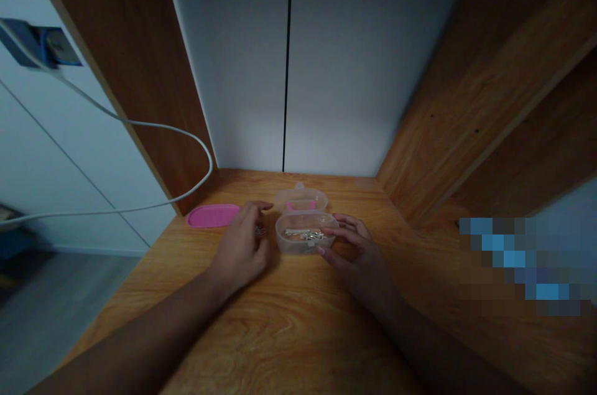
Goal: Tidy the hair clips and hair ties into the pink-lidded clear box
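A small clear plastic box with rounded ends stands on the wooden surface, its clear hinged lid with a pink handle folded back behind it. Inside lie several thin silvery metal pieces, too small to name. My right hand grips the right end of the box, thumb at the front and fingers over the rim and behind. Left of the box, my left hand rests low with its index finger stretched out and its thumb apart. Between them, a few small metal pieces show beside the palm.
A flat pink oval tray or lid lies left of my left hand, partly behind it. A white cable loops in from the left. Wooden side panels and a pale back panel enclose the wooden surface.
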Demonstrator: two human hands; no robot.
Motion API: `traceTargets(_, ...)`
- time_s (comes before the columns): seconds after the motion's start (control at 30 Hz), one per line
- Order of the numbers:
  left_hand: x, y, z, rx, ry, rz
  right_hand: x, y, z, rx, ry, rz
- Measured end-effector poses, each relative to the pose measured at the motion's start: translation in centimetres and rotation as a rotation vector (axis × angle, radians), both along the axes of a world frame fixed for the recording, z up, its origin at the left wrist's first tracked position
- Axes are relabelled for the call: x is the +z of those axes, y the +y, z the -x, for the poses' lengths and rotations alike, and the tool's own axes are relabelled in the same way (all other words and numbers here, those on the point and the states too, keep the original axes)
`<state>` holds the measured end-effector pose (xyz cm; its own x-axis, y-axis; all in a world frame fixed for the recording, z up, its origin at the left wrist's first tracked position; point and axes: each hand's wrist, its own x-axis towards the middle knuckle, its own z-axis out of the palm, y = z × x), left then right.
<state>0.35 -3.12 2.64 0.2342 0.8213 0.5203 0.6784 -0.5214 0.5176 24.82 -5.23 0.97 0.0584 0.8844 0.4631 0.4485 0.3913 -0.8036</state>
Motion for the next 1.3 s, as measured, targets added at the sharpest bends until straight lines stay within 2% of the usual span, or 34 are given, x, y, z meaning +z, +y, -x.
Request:
traceTargets(0.1,0.6,0.8,1.0,0.077,0.327,-0.019,0.1,-0.1,0.0,0.006,0.0,-0.007)
traceTargets(0.23,0.4,1.2,1.3,0.147,0.477,0.017,0.1,-0.1,0.0,0.006,-0.006,-0.032)
traceTargets(0.37,-0.1,1.1,1.0,0.16,0.456,0.054,0.2,-0.2,0.1,0.007,-0.001,-0.04)
traceTargets(0.73,-0.7,1.0,0.5,0.062,0.202,0.105,0.4,-0.5,-0.2,0.04,-0.053,-0.043)
traceTargets(0.97,-0.5,1.1,0.6,0.112,0.257,0.101,0.4,-0.4,-0.2,0.05,-0.052,-0.083)
traceTargets(1.07,-0.2,1.3,1.0,0.183,0.295,0.076,0.6,-0.5,-0.3,0.065,-0.04,-0.082)
traceTargets(1.13,-0.1,1.6,1.4,0.285,0.344,0.03,0.8,-0.5,-0.4,0.065,-0.024,-0.079)
traceTargets(1.23,-0.6,2.1,2.0,0.456,0.439,-0.008,0.8,-0.5,-0.5,0.046,0.005,-0.072)
traceTargets(1.3,-1.2,2.4,2.5,0.513,0.5,0.018,0.7,-0.4,-0.6,0.034,0.02,-0.063)
